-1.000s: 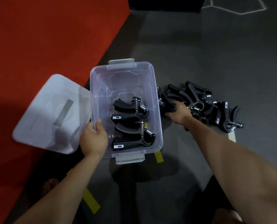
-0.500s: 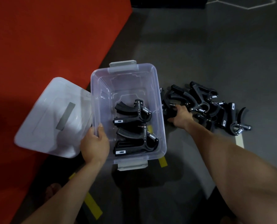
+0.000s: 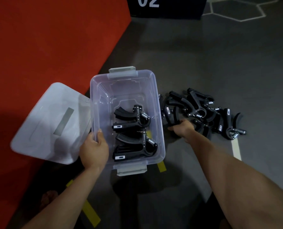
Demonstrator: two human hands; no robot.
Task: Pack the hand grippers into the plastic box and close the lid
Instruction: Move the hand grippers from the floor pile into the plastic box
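A clear plastic box [image 3: 151,83] stands open on the grey floor, with two black hand grippers [image 3: 132,119] lying inside it, one behind the other. My left hand [image 3: 94,148] grips the box's near left rim. Its translucent lid [image 3: 43,119] lies to the left, leaning partly on the red mat. Right of the box is a pile of several black hand grippers [image 3: 203,111]. My right hand [image 3: 182,128] holds one hand gripper [image 3: 170,114] at the pile's left edge, fingers curled round its handles.
A red mat [image 3: 46,43] covers the left side. A black block marked "02" [image 3: 167,7] stands at the back. Yellow tape strips [image 3: 91,214] and a white tape strip [image 3: 235,148] mark the floor. Grey latches [image 3: 131,170] sit on the box's near and far ends.
My right hand has closed round one hand gripper at the pile's left edge and drawn it slightly toward me. My left hand stays on the box rim.
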